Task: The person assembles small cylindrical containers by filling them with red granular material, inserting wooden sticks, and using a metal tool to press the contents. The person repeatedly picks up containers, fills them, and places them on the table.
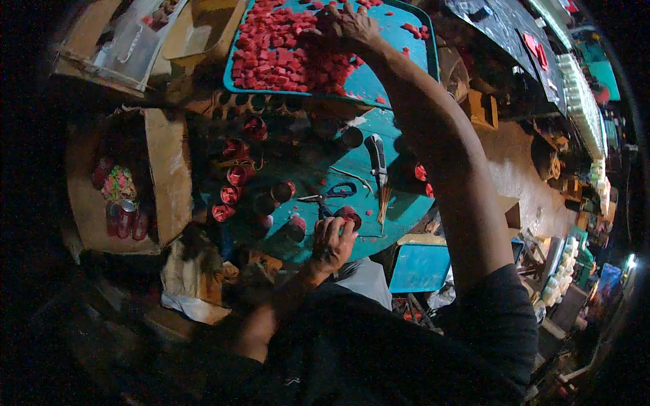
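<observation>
My left hand [332, 240] grips a small round cup [349, 216] with a red-stained rim, near the front edge of the teal work table [399, 210]. My right hand [347, 26] reaches far out into a teal tray [396, 40] and rests on a heap of small red pieces [281, 57]; whether it has closed on any I cannot tell. Several more small dark cups with red inside [237, 176] stand on the table left of my left hand.
Blue-handled scissors [335, 193] and a knife [377, 159] lie on the table between my hands. A cardboard box [166, 169] at left holds red bottles [125, 218]. A clear plastic container [132, 44] stands at far left, a blue box [420, 267] below the table.
</observation>
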### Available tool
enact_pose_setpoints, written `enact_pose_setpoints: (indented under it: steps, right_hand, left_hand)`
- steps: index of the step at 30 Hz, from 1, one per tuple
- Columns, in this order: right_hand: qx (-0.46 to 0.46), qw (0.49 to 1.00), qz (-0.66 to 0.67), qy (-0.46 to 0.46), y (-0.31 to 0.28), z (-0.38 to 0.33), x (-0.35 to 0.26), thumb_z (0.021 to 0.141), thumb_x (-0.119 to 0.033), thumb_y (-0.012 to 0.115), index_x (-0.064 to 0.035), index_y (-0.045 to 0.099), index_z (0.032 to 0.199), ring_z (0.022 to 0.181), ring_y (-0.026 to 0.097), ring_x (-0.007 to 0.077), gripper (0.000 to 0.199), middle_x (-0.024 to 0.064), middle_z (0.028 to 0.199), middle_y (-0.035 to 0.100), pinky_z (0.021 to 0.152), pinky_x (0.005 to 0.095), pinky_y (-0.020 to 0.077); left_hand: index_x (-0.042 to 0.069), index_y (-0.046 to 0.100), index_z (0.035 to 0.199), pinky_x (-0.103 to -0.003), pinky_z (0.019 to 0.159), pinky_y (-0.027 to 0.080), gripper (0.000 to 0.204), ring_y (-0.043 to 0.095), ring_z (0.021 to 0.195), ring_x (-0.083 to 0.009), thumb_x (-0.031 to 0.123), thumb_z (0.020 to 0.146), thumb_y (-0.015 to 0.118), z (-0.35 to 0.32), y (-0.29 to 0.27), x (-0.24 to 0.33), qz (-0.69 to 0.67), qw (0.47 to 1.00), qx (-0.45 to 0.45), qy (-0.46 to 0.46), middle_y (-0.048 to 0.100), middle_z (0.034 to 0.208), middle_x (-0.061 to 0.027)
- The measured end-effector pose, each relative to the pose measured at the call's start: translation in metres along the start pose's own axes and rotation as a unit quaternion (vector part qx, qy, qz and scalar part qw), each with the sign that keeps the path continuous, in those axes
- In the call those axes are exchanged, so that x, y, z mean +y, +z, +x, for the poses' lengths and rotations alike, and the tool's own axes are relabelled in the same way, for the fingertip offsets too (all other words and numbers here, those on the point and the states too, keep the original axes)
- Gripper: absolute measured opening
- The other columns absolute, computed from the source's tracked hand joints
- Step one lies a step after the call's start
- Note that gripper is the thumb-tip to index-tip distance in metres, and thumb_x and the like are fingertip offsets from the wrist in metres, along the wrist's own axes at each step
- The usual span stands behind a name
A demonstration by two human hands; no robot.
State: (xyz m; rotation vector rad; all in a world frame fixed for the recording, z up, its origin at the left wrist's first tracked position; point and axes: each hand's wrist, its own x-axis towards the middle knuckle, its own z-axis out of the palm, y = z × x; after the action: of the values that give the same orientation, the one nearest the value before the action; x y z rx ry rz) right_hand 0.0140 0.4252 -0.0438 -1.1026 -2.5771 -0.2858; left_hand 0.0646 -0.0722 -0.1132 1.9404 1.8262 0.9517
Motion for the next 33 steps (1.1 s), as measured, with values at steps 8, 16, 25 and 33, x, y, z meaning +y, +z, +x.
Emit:
enact_pose_setpoints:
  steps: [8, 16, 25, 33]
  right_hand:
    - [0.024, 0.972, 0.216, -0.084, -0.001, 0.027, -0.03, 0.089, -0.029, 0.068, -0.0089, 0.059, 0.131, 0.101, 0.064, 0.0466, 0.047, 0.024, 0.121, 0.061, 0.083, 0.0566, 0.0535]
    - [-0.174, 0.614, 0.766, 0.074, -0.011, 0.032, 0.018, 0.088, -0.021, 0.068, -0.0017, 0.065, 0.121, 0.071, 0.056, 0.0151, 0.039, 0.004, 0.083, 0.058, 0.06, 0.0333, 0.0487]
    - [-0.178, 0.122, 0.967, 0.135, -0.113, -0.073, -0.03, 0.103, -0.043, 0.059, 0.0006, 0.069, 0.118, 0.082, 0.069, 0.0252, 0.047, 0.0111, 0.099, 0.073, 0.066, 0.0325, 0.0526]
    - [-0.037, 0.153, 0.929, 0.334, -0.145, -0.328, -0.067, 0.11, -0.047, 0.04, -0.0047, 0.063, 0.111, 0.058, 0.053, 0.0178, 0.048, 0.0115, 0.088, 0.064, 0.04, 0.0233, 0.0369]
  left_hand:
    - [0.006, 0.065, 0.11, -0.048, 0.084, 0.045, 0.039, 0.057, 0.107, -0.0321, 0.017, 0.078, 0.084, -0.011, -0.003, -0.01, 0.019, 0.998, 0.042, -0.033, 0.057, 0.114, -0.012]
    - [0.007, 0.064, 0.114, -0.051, 0.087, 0.045, 0.04, 0.059, 0.108, -0.035, 0.014, 0.079, 0.084, -0.022, 0.004, -0.021, -0.01, 0.999, 0.012, -0.039, 0.058, 0.117, -0.0136]
    - [0.006, 0.067, 0.116, -0.049, 0.094, 0.047, 0.031, 0.061, 0.106, -0.0368, 0.018, 0.089, 0.076, -0.021, -0.032, -0.023, 0.005, 0.998, 0.032, -0.057, 0.064, 0.114, -0.0168]
    - [0.004, 0.069, 0.108, -0.047, 0.079, 0.043, 0.028, 0.057, 0.091, -0.0324, 0.024, 0.089, 0.076, 0.006, -0.015, -0.011, 0.032, 0.999, -0.02, -0.003, 0.058, 0.093, -0.01]
